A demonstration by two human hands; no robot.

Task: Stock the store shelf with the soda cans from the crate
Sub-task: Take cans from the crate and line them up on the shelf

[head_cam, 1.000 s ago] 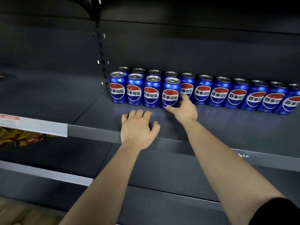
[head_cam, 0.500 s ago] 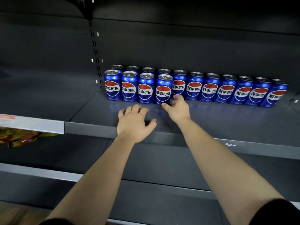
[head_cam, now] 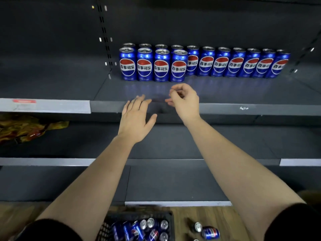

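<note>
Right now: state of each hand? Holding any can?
Left hand: open, fingers straight, holding nothing.
Right hand: open, fingers loosely curled, holding nothing.

Worn: 2 black sleeves, left sleeve (head_cam: 52,232) and right sleeve (head_cam: 295,223) (plain dark fabric, hems slightly fuzzy). Both end around the elbow, all bare below that down to left grip (head_cam: 137,117) and right grip (head_cam: 185,101).

shelf (head_cam: 225,94): blue soda cans (head_cam: 206,62) upright, back row eleven, front four | crate (head_cam: 121,217): cans jumbled
</note>
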